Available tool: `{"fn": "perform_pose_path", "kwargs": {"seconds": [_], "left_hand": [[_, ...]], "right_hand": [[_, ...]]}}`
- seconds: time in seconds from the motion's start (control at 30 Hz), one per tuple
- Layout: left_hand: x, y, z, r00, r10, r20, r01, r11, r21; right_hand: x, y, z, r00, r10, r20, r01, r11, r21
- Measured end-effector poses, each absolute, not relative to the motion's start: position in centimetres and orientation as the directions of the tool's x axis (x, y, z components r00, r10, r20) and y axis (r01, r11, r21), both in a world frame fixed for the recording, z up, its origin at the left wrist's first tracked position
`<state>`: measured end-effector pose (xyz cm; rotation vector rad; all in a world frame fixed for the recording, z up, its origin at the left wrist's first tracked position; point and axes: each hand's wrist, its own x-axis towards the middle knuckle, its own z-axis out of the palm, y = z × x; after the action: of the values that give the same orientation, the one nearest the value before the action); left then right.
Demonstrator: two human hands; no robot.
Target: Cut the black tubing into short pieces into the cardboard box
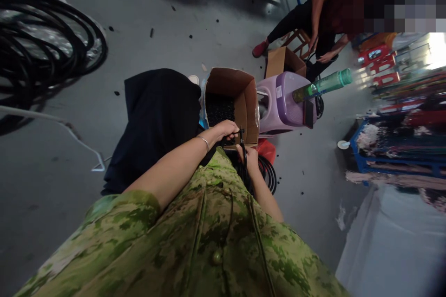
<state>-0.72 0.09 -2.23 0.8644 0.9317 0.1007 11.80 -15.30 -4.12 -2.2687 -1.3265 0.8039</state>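
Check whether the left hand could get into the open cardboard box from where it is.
Probably yes: the left hand sits at the open top of the cardboard box, nothing between them.

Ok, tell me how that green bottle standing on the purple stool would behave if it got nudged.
The green bottle is tall and narrow on the purple stool, so it would probably tip easily. Its rounded body suggests it would then roll off the seat. It looks like clear plastic, so likely light and unlikely to shatter, though how full it is cannot be told.
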Motion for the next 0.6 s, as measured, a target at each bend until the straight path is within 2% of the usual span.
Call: {"fn": "perform_pose_path", "kwargs": {"seconds": [0.3, 0.6], "left_hand": [[-0.5, 0.0, -2.6, 0.563, 0.466, -0.683, 0.244, 0.695, 0.676], [-0.5, -0.1, -1.9, 0.502, 0.428, -0.752, 0.263, 0.752, 0.604]], "right_hand": [[9.9, -14.9, -5.5, 0.489, 0.803, -0.340, 0.474, -0.572, -0.669], [10.9, -14.7, -6.1, 0.529, 0.788, -0.314, 0.499, -0.588, -0.636]]}}
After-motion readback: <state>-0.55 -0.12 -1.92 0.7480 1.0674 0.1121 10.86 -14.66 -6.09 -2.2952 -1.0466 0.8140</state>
